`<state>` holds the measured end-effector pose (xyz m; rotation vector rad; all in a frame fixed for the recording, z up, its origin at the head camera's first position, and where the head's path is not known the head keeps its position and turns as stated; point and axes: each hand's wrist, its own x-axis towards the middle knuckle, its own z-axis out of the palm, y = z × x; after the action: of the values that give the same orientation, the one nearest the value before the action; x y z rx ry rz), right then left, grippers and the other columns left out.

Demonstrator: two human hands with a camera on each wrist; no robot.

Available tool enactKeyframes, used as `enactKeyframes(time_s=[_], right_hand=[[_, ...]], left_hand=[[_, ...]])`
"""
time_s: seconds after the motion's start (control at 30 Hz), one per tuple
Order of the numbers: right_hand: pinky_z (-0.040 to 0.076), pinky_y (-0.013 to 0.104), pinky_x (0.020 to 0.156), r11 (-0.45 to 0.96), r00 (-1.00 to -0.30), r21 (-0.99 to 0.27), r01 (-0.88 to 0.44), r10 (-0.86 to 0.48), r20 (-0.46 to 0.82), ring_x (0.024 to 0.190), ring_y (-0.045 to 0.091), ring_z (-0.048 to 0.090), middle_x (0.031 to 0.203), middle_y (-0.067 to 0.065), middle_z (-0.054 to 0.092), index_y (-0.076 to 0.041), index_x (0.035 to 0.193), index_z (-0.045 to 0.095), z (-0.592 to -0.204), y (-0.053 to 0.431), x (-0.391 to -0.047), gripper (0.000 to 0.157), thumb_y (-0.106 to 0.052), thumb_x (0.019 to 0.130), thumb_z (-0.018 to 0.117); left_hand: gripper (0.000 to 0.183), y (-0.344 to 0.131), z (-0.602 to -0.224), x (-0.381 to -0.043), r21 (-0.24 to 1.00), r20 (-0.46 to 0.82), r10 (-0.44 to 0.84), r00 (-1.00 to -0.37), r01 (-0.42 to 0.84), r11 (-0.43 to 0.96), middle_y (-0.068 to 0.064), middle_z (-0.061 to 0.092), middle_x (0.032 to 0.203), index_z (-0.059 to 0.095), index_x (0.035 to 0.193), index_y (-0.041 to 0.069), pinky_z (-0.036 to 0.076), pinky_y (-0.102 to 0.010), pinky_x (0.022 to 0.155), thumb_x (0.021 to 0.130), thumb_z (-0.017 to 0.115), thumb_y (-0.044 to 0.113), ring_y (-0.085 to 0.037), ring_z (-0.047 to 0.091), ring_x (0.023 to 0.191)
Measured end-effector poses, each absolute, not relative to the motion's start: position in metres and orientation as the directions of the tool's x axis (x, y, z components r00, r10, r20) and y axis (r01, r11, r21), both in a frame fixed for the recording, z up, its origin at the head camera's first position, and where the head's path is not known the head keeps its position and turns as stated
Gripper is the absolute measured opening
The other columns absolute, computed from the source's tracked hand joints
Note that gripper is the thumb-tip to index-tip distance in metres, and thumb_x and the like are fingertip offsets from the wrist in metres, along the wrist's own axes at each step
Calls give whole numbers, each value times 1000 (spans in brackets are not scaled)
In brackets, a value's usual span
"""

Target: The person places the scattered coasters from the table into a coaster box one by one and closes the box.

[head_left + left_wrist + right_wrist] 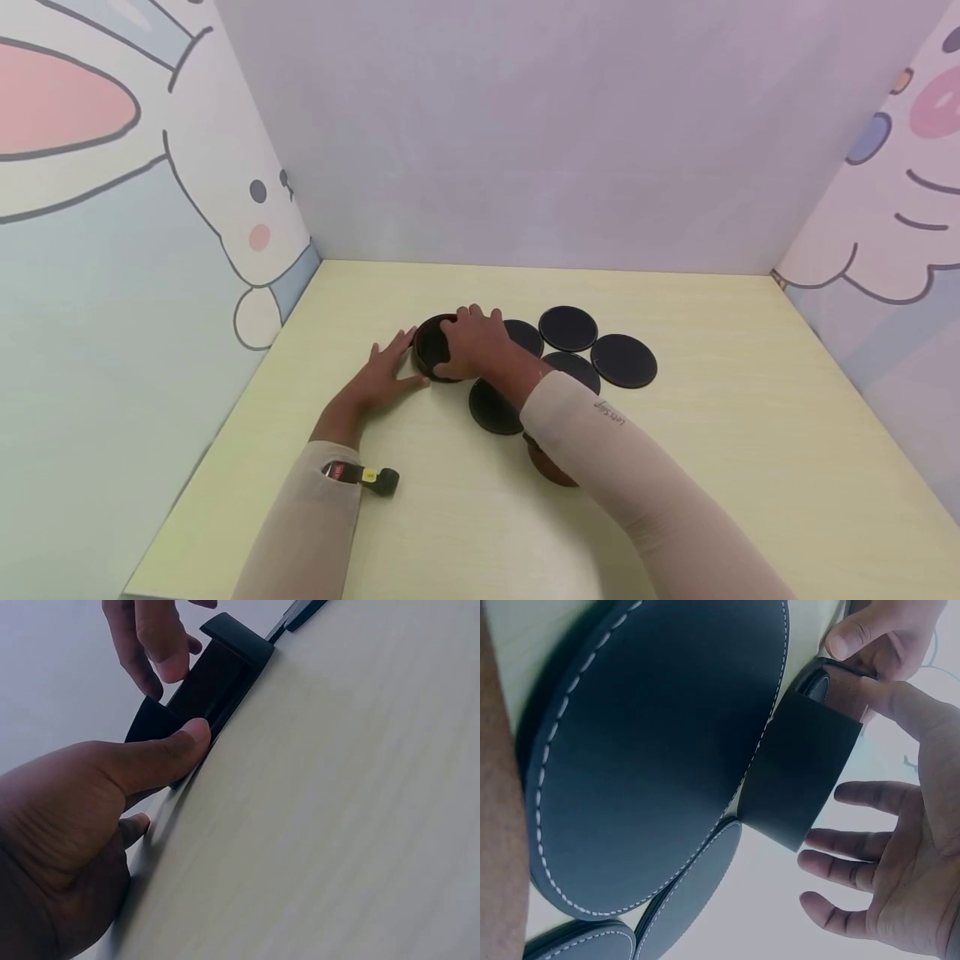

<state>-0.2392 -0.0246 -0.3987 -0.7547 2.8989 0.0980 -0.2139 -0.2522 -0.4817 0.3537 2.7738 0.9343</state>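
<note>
A black round coaster holder point(431, 343) with a raised wall and a cut-out stands at the left of a group of black coasters. My left hand point(380, 379) is at its left side, fingers spread and fairly straight; in the left wrist view the thumb point(169, 754) touches the holder's wall. Over the holder reaches my right hand point(476, 346). In the right wrist view its fingers point(847, 844) are apart and loosely bent beside the holder point(799, 769), with nothing visible between them. Whether the right thumb touches the holder, I cannot tell.
Several black coasters point(624, 360) lie flat to the right of the holder; white stitching rims a near coaster point(660, 750). A brown round thing point(551, 467) is partly hidden under the right forearm. Walls point(525, 167) enclose the pale tabletop point(435, 517) at back and sides.
</note>
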Motion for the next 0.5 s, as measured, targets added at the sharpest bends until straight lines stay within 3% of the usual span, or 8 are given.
enactKeyframes(time_s=[0.5], right_hand=[[46,65,119,883,-871,-13,-468,-464,-159,144,35,51,157,13,55,-19,157,58,-392,-1,-245,75,-68,100,64]], left_hand=[[104,-252,-480,-215,624,-105,303,-947,174,762,-12,10,186,13,178,31,-3,-74,136,99,75,57,-50,-3,171]])
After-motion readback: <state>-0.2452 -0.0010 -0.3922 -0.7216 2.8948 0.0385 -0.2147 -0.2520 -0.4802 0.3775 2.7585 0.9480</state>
